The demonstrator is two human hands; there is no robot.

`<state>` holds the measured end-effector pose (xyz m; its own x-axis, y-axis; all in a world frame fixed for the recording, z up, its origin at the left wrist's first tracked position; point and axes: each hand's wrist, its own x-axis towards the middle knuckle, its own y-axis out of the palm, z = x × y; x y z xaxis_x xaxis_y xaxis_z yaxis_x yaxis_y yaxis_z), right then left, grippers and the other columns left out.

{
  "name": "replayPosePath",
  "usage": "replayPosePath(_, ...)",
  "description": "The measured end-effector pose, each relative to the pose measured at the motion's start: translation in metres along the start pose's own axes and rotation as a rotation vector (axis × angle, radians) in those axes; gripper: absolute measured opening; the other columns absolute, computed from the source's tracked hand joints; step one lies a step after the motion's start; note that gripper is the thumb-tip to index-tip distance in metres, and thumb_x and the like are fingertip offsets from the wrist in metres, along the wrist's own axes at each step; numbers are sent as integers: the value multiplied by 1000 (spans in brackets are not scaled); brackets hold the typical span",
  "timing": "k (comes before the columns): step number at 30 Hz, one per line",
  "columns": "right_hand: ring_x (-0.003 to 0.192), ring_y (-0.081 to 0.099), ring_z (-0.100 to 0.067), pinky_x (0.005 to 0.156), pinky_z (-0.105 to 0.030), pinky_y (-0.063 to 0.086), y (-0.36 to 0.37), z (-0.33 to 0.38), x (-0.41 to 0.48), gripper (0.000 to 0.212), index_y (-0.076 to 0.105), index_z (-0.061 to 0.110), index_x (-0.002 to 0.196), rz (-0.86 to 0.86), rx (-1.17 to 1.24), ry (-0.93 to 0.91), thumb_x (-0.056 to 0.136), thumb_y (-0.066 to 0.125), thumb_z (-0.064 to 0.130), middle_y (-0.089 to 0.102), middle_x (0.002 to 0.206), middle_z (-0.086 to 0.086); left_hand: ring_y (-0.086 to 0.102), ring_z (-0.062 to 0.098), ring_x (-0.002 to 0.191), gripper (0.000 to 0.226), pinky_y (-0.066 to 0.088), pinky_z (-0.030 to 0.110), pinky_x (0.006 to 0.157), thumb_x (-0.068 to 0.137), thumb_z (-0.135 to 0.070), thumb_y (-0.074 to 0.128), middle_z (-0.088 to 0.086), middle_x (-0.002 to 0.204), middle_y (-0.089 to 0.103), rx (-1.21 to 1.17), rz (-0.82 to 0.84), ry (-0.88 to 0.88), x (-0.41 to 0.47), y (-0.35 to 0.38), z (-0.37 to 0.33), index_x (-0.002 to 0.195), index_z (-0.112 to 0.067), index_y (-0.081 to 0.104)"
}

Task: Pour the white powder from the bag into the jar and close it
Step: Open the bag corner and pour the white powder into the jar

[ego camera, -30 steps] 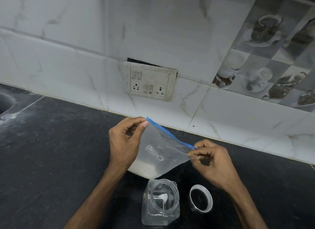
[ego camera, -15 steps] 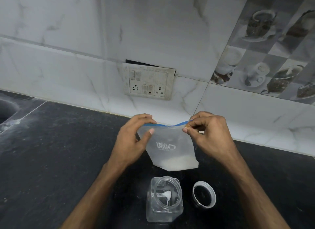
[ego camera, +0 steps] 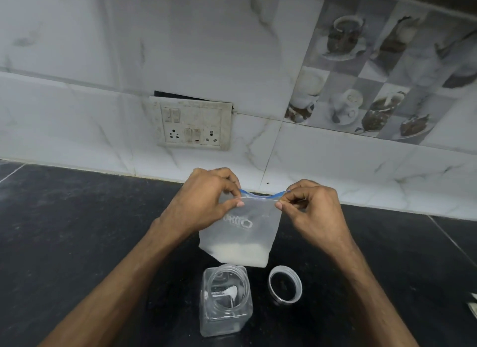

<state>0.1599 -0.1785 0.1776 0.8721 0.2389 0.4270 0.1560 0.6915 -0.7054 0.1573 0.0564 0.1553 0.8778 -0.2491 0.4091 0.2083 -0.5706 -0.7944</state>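
Observation:
A clear zip bag (ego camera: 245, 230) with a blue seal strip hangs upright above the counter, white powder (ego camera: 240, 253) gathered along its bottom. My left hand (ego camera: 204, 202) pinches the bag's top left corner and my right hand (ego camera: 309, 207) pinches the top right corner. Below the bag stands a clear square jar (ego camera: 225, 300) with its mouth uncovered and a little white powder inside. Its round lid (ego camera: 285, 286) lies on the counter just right of the jar.
The black stone counter (ego camera: 77, 243) runs to a white marble-look tiled wall with a switch and socket plate (ego camera: 193, 124). Printed cup tiles (ego camera: 374, 75) fill the upper right. A pale object (ego camera: 472, 305) shows at the right edge.
The bag has swung from tilted to hanging upright, and the powder has settled at its bottom. My hands have come closer together at the seal strip. The jar and lid have not moved.

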Motion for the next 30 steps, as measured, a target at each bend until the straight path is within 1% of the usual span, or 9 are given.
replayPosePath(2,77,64,-5,65,-16,52,-2,-6,-5,10,77,13,69,-2,-1,24,78,81,9,66,79,8,65,7,89,15,52,34,87,86,-37,73,-15,105,71,9,94,-9,8,-1,-5,92,-23,78)
replayPosePath(5,79,65,-2,64,-8,49,-4,-14,-14,9,77,16,79,-25,32,75,79,80,7,68,87,8,67,8,88,16,55,34,81,85,-40,73,-11,100,76,94,167,-15,18,4,-12,93,-27,78)
replayPosePath(8,80,69,-1,67,-9,51,-8,-24,-32,45,66,25,116,-253,322,239,78,80,3,70,102,9,67,6,88,19,48,25,79,86,-43,71,-13,101,77,150,138,39,26,7,-22,95,-27,78)
replayPosePath(10,78,71,-2,69,-13,53,-5,-38,-50,58,59,25,128,-369,497,355,79,78,1,71,104,7,67,6,89,20,40,23,78,86,-43,70,-15,101,76,180,98,80,30,7,-26,95,-28,78)
replayPosePath(13,87,72,-3,77,-22,57,22,-69,-75,46,66,26,119,-177,573,530,81,77,4,72,114,-2,66,6,86,20,40,25,79,86,-46,70,-14,98,77,201,63,99,34,5,-29,94,-30,77)
replayPosePath(16,102,70,-11,81,-26,57,53,-87,-89,36,67,30,113,64,608,621,83,77,11,68,124,5,65,6,85,18,43,26,82,86,-46,70,-14,97,76,213,62,113,36,1,-33,94,-31,77)
replayPosePath(21,105,69,-12,93,-33,56,76,-88,-82,28,72,25,111,0,637,574,87,73,11,72,118,7,65,1,83,18,39,29,96,85,-46,70,-19,100,76,227,45,131,36,-7,-40,93,-31,77)
replayPosePath(26,97,72,-22,89,-31,58,80,-80,-76,11,78,4,91,-122,638,538,84,72,-3,76,107,-4,62,0,85,20,28,28,96,85,-47,69,-22,105,74,236,35,132,34,-13,-50,96,-32,77)
replayPosePath(30,92,73,-18,83,-27,58,73,-78,-78,12,79,6,84,-232,670,543,82,73,-4,75,101,-3,62,2,93,21,25,26,96,84,-48,70,-21,105,74,228,15,126,33,-19,-51,97,-32,77)
